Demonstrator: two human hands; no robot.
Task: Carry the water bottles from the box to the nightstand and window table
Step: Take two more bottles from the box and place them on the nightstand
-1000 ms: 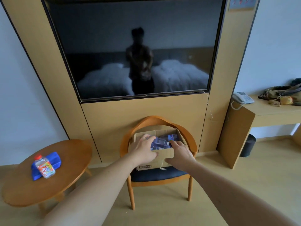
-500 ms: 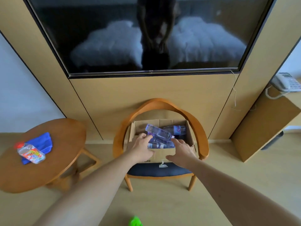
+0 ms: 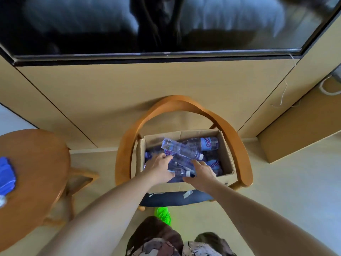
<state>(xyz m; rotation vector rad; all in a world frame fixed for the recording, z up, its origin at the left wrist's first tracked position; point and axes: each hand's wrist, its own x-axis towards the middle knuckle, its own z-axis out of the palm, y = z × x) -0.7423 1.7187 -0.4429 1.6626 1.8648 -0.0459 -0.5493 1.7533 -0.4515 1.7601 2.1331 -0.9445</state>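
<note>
your way into the box (image 3: 226,157) is open only from above: the chair (image 3: 238,143) arms curve close round its left, back and right walls, the tv (image 3: 166,24) panel stands just behind, and the round table (image 3: 36,163) sits left.

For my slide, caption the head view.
Both hands, left hand and right hand, reach among water bottles in the cardboard box.

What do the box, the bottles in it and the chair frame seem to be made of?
Box: brown corrugated cardboard, matte, with folded flaps and a raw cut rim.
Bottles: clear thin plastic, glossy, with ribbed walls, white caps and blue labels.
Chair frame: probably bent wood with a smooth orange-brown varnish; grain is too blurred to confirm.
</note>
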